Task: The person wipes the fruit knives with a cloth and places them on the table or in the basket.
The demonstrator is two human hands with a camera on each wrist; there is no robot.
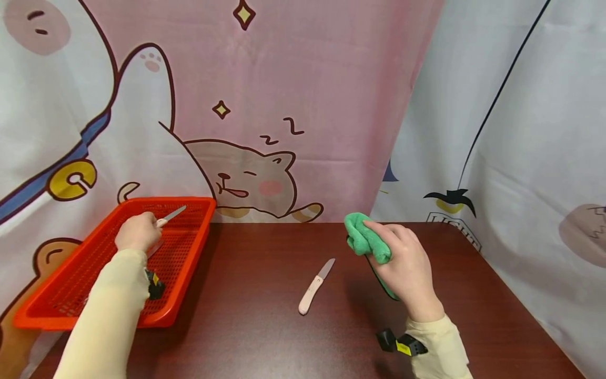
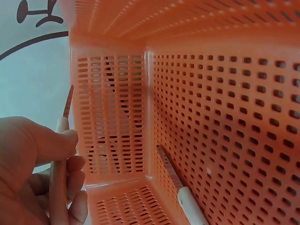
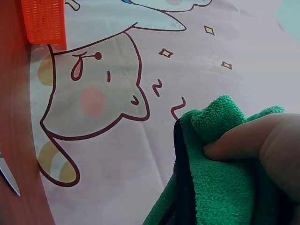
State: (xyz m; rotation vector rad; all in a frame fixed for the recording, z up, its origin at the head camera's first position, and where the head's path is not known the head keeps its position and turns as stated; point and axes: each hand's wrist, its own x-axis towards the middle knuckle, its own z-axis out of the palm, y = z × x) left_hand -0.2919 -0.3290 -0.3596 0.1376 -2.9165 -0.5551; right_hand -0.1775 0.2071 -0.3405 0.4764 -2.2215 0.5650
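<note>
Over the orange-red plastic basket [image 1: 191, 231], my left hand [image 1: 138, 232] grips a small knife [image 2: 60, 173] by its pale handle, the blade [image 1: 175, 212] pointing away from me. Another knife [image 2: 190, 204] lies on the basket's perforated floor, as the left wrist view shows. On the right, my right hand [image 1: 406, 263] holds a bunched green cloth [image 1: 364, 239] with a dark edge above the table, the thumb pressed into it in the right wrist view. Between the two hands a further knife [image 1: 313, 289] with a pale handle rests on the tabletop, blade toward the back.
The dark brown wooden table [image 1: 255, 337] reaches back to a curtain [image 1: 331, 105] printed with cartoon animals. The basket's raised walls surround my left hand's area at the table's left side. Each wrist carries a small black camera.
</note>
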